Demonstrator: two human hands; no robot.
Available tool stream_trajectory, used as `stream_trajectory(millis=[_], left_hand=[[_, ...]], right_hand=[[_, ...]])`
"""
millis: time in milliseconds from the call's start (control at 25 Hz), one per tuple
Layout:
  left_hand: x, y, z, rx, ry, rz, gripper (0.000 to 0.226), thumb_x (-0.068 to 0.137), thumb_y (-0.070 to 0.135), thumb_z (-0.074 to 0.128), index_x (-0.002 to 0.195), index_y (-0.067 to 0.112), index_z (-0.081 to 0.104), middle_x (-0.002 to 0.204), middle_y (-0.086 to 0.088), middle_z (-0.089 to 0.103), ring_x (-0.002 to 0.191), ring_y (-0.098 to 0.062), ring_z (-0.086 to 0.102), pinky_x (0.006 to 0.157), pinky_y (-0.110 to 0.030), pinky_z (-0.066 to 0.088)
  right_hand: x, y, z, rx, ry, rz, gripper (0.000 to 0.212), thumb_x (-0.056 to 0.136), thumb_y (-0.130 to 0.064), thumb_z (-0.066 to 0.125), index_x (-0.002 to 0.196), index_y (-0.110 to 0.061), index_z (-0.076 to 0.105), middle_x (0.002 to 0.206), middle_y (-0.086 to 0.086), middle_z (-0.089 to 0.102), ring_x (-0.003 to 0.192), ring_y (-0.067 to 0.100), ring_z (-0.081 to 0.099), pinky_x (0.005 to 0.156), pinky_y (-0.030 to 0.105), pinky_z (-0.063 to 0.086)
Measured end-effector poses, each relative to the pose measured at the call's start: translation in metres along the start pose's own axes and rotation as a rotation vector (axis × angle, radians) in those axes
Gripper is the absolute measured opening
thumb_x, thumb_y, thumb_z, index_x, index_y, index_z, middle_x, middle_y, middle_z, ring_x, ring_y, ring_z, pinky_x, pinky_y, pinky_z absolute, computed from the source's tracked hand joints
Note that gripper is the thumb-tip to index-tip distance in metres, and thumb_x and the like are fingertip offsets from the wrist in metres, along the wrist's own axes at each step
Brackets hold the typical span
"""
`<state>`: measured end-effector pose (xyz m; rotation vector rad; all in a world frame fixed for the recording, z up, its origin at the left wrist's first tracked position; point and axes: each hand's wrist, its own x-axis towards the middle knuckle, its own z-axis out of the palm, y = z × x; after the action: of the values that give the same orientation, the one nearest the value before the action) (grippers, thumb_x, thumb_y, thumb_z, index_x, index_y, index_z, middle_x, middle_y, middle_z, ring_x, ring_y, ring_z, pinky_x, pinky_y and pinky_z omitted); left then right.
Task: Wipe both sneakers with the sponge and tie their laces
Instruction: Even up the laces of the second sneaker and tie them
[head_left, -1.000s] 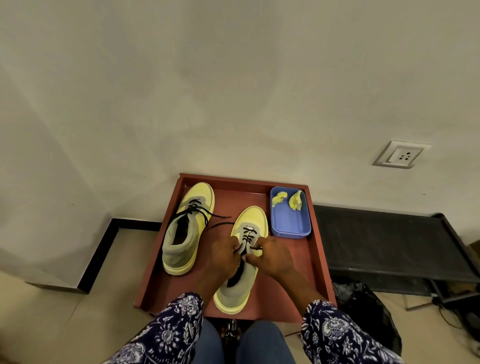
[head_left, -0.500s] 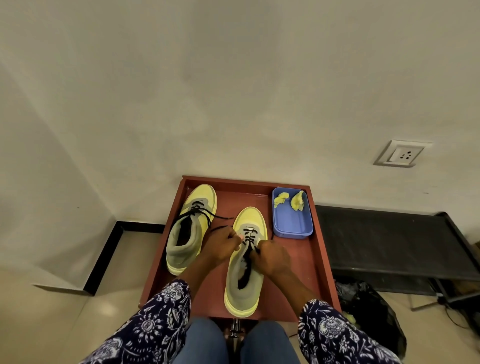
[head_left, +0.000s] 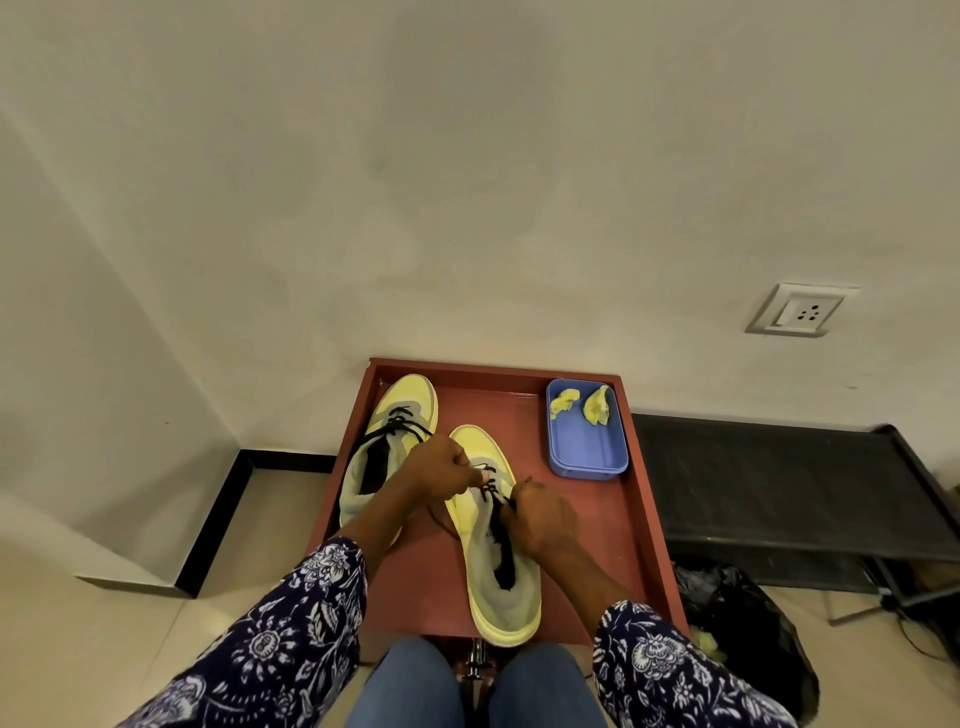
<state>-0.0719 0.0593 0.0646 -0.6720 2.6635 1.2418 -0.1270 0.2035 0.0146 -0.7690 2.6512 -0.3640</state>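
Laces (head_left: 491, 488) between left hand (head_left: 441, 470), right hand (head_left: 543, 514)

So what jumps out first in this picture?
Two hands, left and right, pinch the black laces of the nearer yellow sneaker on a red-brown tray. The second sneaker lies at its left, and a blue tub with yellow sponge pieces sits at the far right corner.

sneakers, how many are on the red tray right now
2. The far sneaker lies at the tray's left side, laces loose. The near sneaker lies mid-tray, where the left hand and right hand work its laces. None seem hidden.
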Motion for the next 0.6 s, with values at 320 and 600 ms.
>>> stream_trajectory(millis=[320, 600], left_hand=[[-0.019, 0.02, -0.009, -0.42, -0.007, -0.069, 0.038, 0.095, 0.029, 0.05, 0.061, 0.013, 0.039, 0.054, -0.003, 0.04, 0.043, -0.01, 0.037, 0.039, -0.014, 0.031], [-0.025, 0.029, -0.017, -0.483, -0.02, -0.069, 0.029, 0.095, 0.021, 0.047, 0.066, 0.015, 0.046, 0.056, 0.002, 0.038, 0.039, -0.004, 0.026, 0.039, -0.017, 0.02]], right_hand=[[-0.006, 0.002, 0.006, 0.019, 0.042, 0.1, 0.032, 0.094, -0.027, 0.045, 0.11, -0.003, 0.061, 0.109, 0.015, 0.063, 0.097, 0.031, 0.061, 0.076, 0.031, 0.047], [-0.01, 0.0, 0.008, 0.027, 0.076, 0.152, 0.036, 0.094, -0.033, 0.042, 0.105, -0.005, 0.061, 0.106, 0.014, 0.065, 0.098, 0.031, 0.061, 0.069, 0.029, 0.04]])
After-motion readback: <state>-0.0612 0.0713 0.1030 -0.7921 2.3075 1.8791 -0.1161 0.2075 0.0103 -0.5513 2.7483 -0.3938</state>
